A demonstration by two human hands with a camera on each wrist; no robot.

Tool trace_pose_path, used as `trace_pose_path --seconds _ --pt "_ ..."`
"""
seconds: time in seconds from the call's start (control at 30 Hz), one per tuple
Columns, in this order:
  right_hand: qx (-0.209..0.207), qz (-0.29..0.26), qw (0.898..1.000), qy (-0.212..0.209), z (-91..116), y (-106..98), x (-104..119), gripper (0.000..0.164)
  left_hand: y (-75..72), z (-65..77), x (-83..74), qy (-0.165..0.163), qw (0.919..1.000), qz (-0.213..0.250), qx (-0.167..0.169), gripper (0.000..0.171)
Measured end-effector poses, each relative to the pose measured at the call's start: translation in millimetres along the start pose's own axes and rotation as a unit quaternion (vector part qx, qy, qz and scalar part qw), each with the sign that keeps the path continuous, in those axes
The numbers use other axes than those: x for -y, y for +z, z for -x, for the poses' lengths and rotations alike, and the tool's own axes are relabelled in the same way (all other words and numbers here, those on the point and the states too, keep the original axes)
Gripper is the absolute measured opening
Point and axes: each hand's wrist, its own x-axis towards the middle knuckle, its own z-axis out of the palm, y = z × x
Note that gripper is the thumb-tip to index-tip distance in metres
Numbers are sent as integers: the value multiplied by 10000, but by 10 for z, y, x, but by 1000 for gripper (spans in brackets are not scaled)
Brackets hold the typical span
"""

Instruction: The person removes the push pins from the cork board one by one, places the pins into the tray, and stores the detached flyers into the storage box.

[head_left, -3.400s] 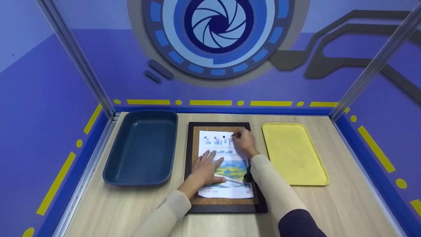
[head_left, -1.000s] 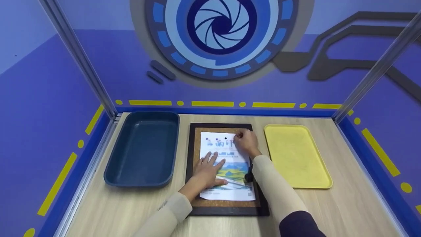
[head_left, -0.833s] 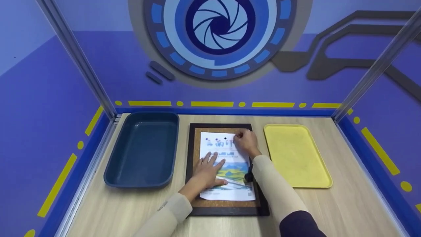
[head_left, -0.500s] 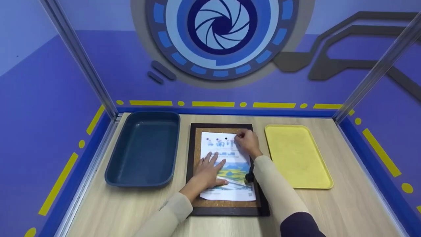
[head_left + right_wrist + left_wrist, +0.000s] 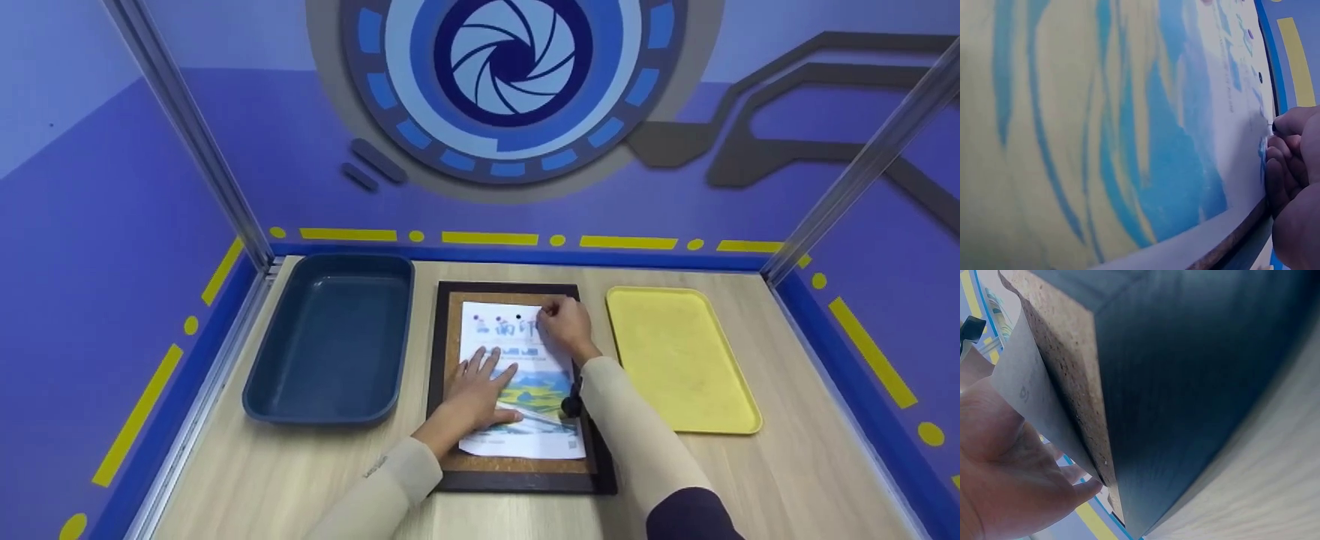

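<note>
A printed sheet of paper (image 5: 540, 444) with a landscape picture lies on a black-framed cork board (image 5: 525, 481). My left hand (image 5: 476, 397) rests spread on the sheet's left half, fingers straight. At the sheet's top right corner, my right hand (image 5: 568, 328) pinches a small dark pushpin (image 5: 1274, 128) between thumb and finger; its thin needle points at the paper. Three pins sit along the top edge, among them a black pushpin (image 5: 518, 316). Seen from the left wrist, the paper's near edge (image 5: 1044, 394) lifts off the cork.
A deep dark blue tray (image 5: 326, 416) stands left of the board. To the right lies a shallow yellow tray (image 5: 686, 360). Purple-blue panels (image 5: 247, 150) enclose the wooden table (image 5: 810, 465) at the back and sides.
Over three seconds ago the dark pin stuck out leftward from my right fingers; now it is mostly hidden in them, at the paper's corner. My left hand has stayed in place.
</note>
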Motion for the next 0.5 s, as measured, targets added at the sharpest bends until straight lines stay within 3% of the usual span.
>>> trace_pose_path --seconds 0.1,0.33,0.5 --pt "-3 27 9997 -231 11 -14 -10 6 7 -4 -2 1 10000 7 -3 90" --pt "-77 300 9905 -1339 93 -30 -15 10 4 7 18 2 10000 89 11 90" --pt "8 -72 9882 -1531 172 -186 -11 6 -15 0 14 33 9998 165 102 90"
